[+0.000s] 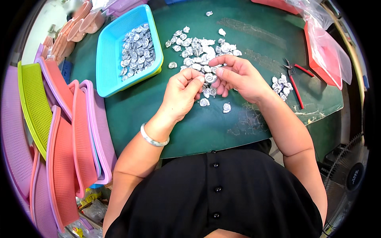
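Over the near side of a loose pile, my left hand pinches a small silver rose-shaped metal piece between thumb and fingers. My right hand closes on the piece's right side. Its thumb tip is by the piece's upper edge, the index finger arches above, and the other fingers curl beneath. Exactly where those right fingertips touch is partly hidden. Many similar silver pieces lie scattered just beyond both hands. Two more lie closer to me, one of them a single silver piece.
A blue basket of silver pieces stands left on the green table. Red-handled pliers lie right, beside a small heap of pieces. Farther right is a red tray with clear plastic. Stacked colored baskets line the left; a fan stands lower right.
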Motion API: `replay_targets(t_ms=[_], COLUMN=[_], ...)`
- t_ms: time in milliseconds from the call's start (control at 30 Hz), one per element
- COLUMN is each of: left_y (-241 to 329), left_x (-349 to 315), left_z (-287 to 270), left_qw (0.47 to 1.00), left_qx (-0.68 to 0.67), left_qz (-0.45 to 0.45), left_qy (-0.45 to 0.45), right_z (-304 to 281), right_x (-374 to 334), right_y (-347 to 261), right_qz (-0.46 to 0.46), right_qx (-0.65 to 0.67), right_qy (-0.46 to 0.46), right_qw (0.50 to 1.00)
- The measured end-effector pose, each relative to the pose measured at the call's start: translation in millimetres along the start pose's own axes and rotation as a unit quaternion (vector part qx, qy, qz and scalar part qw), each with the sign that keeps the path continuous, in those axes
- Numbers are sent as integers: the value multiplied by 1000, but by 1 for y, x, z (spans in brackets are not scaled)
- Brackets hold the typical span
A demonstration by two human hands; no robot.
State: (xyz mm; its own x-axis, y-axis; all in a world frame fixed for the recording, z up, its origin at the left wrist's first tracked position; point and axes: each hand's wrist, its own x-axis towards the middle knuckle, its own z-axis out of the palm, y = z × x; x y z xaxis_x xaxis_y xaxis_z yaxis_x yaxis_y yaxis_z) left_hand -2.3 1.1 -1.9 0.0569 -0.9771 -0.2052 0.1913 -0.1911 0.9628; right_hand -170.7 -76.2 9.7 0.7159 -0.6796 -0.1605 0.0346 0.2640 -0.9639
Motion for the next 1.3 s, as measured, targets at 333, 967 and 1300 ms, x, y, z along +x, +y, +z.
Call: replay_targets(t_ms=[333,967,1300], left_y=[1,0,4], left_x=[2,9,3], left_z=[-3,-15,-4], left_qw=[999,964,993], left_qx=[-34,-254,-74], left_qz=[5,-84,-95], left_qy=[-10,8,-8], right_z=[-1,5,-7], right_x=[1,-2,1], right_y=[3,7,3], right_qz=[-13,-246,-48], right_qx=[20,-538,-132], right_qy=[-12,-52,2], right_qw=[1000,804,990])
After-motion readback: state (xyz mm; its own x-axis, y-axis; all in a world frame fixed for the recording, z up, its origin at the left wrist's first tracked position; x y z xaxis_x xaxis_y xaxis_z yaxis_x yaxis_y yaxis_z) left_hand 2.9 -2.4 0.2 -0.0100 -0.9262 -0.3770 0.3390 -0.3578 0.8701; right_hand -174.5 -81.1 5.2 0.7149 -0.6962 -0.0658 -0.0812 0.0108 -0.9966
